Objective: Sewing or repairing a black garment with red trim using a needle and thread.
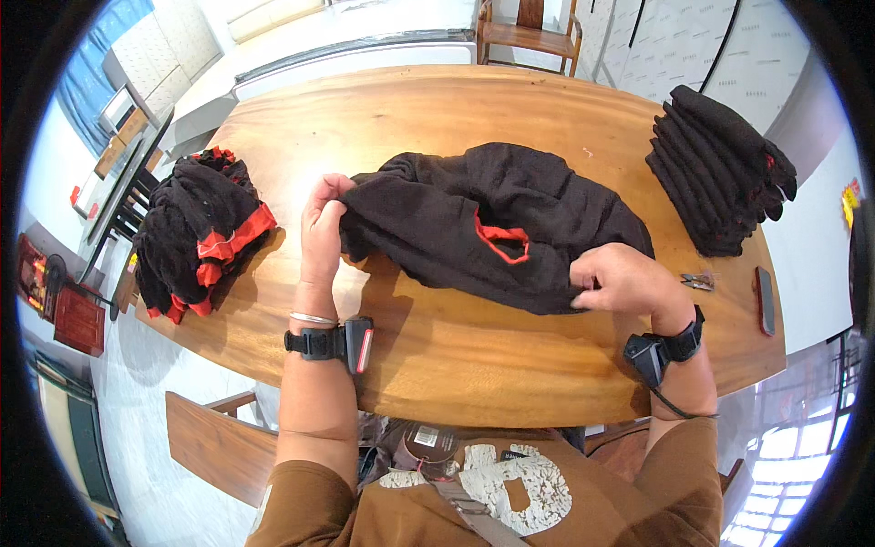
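A black knit garment (437,225) with a red-edged opening (502,245) lies crumpled across the middle of the wooden table. My left hand (323,222) pinches its left end between thumb and fingers, lifting that edge a little off the tabletop. At the near right edge, my right hand (615,279) grips the cloth, with the fingertips partly hidden. The red-edged opening sits between my hands, nearer to the right one.
The wooden table (478,369) bears a heap of black garments with red trim (198,219) at left. A neat stack of folded black garments (718,164) stands at right. Small thread snips (698,281) and a phone (764,301) lie near the right edge. A wooden chair (530,41) stands beyond.
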A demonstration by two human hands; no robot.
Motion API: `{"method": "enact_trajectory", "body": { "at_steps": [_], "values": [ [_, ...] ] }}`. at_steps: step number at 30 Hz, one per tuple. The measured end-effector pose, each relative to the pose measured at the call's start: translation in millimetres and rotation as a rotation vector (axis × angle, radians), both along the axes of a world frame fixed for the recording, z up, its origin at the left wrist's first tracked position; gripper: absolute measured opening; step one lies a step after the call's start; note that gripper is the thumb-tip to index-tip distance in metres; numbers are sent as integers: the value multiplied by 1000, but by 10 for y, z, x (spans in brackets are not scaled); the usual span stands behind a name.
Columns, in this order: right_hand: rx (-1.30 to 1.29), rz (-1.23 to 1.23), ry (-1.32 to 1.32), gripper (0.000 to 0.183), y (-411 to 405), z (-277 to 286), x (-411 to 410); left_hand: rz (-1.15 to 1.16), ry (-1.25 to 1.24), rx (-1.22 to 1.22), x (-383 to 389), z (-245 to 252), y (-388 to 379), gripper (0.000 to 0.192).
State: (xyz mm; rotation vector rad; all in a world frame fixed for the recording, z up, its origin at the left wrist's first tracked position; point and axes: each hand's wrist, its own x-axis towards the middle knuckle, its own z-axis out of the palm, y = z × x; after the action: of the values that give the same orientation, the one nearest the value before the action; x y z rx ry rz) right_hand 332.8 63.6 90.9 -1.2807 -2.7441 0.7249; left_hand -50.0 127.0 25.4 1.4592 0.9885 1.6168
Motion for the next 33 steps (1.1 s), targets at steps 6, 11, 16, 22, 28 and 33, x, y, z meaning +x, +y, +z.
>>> {"method": "enact_trajectory", "body": {
  "at_steps": [6, 11, 16, 22, 28, 33],
  "values": [
    [294, -287, 337, 24, -18, 110, -267, 108, -130, -55, -15, 31, -28, 29],
    [507, -329, 110, 20, 254, -301, -363, 103, 568, -270, 30, -65, -16, 28],
    [145, -369, 682, 12, 433, -198, -237, 90, 784, -307, 82, 44, -142, 34],
    [-353, -336, 1517, 11, 314, 58, -414, 335, 763, 107, 316, 308, -337, 23],
    [-332, -286, 1535, 12, 210, 31, -423, -462, 604, -112, 909, 602, -498, 17],
    [-347, -199, 1487, 12, 139, 43, -550, -589, 119, -465, 1296, 116, -360, 54]
  ]
}}
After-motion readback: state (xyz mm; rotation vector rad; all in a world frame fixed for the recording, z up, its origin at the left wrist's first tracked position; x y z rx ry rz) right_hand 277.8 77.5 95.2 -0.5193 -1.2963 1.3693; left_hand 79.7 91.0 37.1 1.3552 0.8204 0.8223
